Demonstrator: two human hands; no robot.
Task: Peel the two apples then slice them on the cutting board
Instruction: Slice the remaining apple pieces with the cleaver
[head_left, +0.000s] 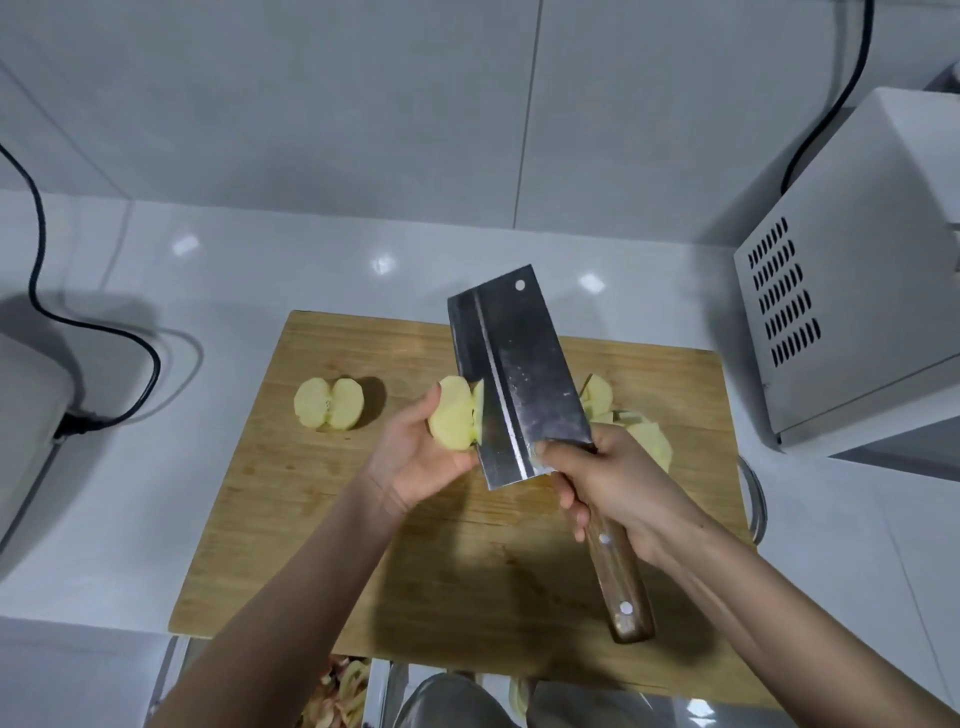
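Left hand (415, 457) cupped around a peeled apple half (453, 413), held above the board (291, 499), cut face turned toward the cleaver (514, 374) with the blade edge set into the core. Right hand (618, 488) closed tight on the cleaver's wooden handle (621, 587), thumb up by the blade's heel, blade tilted up and away. On the board: a second peeled half (328, 404) cut face up at far left, well apart, and slices (641, 426) piled behind the right hand; peels (337, 696) below the near edge.
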